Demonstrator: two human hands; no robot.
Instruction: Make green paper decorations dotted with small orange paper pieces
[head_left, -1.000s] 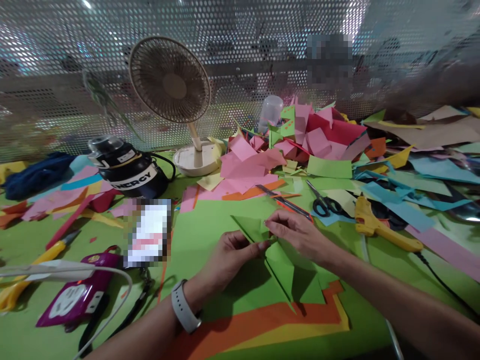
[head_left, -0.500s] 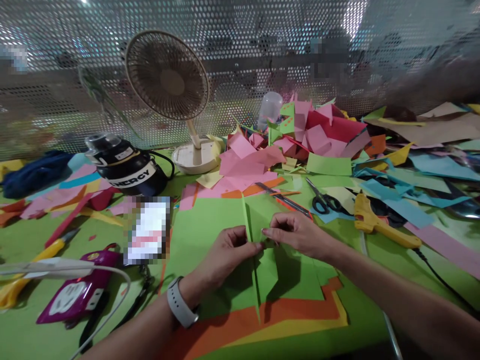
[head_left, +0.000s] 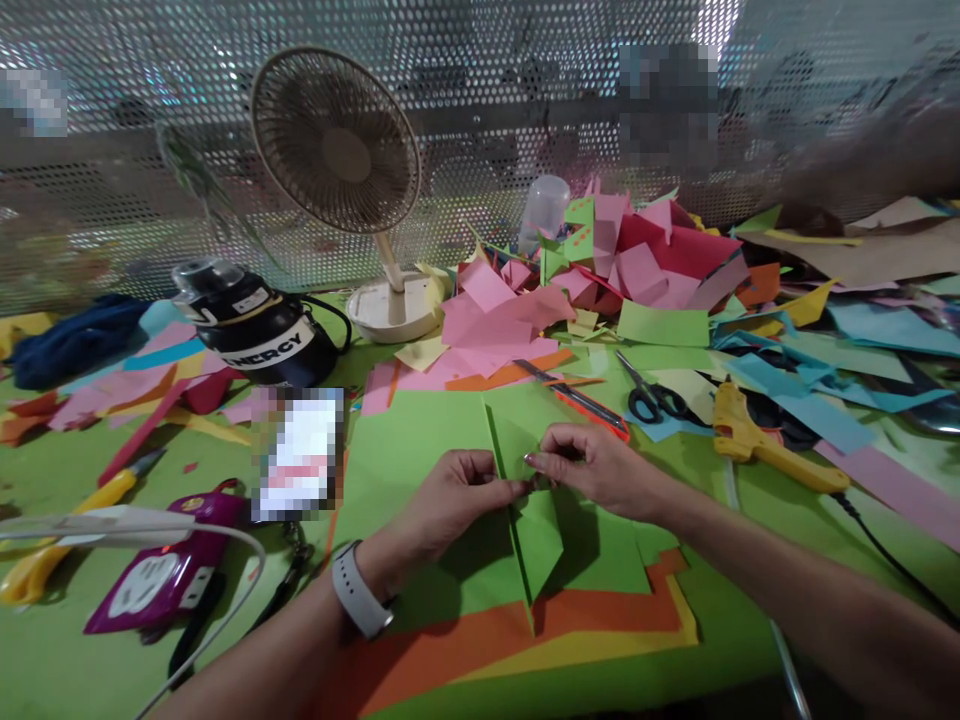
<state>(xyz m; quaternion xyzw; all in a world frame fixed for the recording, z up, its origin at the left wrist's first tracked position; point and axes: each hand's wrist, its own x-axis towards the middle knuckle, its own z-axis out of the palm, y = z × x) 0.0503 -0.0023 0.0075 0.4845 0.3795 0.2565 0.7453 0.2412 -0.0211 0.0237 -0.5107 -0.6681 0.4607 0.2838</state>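
Orange sheet (head_left: 450,645) lay nearest; over the green sheet (head_left: 420,430), the left hand (head_left: 454,505) pinched the folded green paper (head_left: 541,550) — right hand (head_left: 600,462) at its flap, grip too hidden to tell. Paper was likely light, stiffish, easily creased — best held by the fold; scissors (head_left: 656,401) lay beyond.

Left fingers (head_left: 499,492) and right fingers (head_left: 553,466) pinch folded green paper (head_left: 540,548).

Dark capitals on the black bottle's (head_left: 259,328) white band (head_left: 274,347) read "ENERGY" to me, the first letter turning away round the curve. The small label (head_left: 251,300) above is too blurred to make out from here.
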